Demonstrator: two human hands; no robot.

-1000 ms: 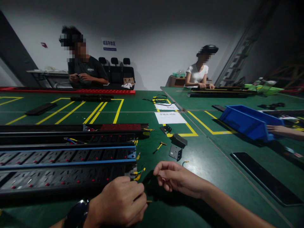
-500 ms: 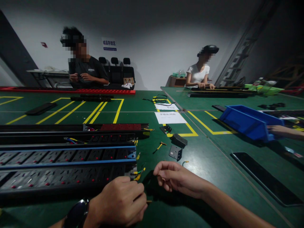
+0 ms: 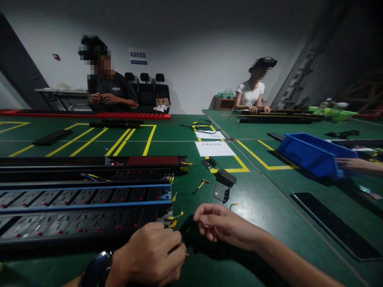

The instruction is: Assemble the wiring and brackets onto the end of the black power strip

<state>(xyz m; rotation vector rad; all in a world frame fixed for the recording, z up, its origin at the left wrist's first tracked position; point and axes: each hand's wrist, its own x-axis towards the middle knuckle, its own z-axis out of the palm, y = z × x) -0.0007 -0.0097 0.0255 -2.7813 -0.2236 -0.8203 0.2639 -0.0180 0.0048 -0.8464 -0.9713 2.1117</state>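
My left hand point(image 3: 155, 253), with a dark watch point(image 3: 97, 269) on its wrist, is closed, its back toward me. A tiny brass-coloured tip point(image 3: 187, 254) shows beside its fingertips; the rest of that thing is hidden in the fist. My right hand point(image 3: 220, 223) hovers to the right, its fingers loosely curled and apart, nothing visible in them. Just beyond the left hand lies a black power strip point(image 3: 98, 223) with red lights, green and yellow wire ends point(image 3: 176, 217) coming out of its end. A second strip with blue edges point(image 3: 89, 195) lies behind it.
Past my right hand are black brackets point(image 3: 221, 192), a black block point(image 3: 226, 177) and a short yellow wire point(image 3: 201, 185). A phone point(image 3: 335, 225) lies at right, near a blue bin point(image 3: 314, 153) that another person's hand point(image 3: 356, 164) reaches into. Two people work across the table.
Both hands stay nearly in place. Less of the brass-coloured tip shows beside my left hand now.
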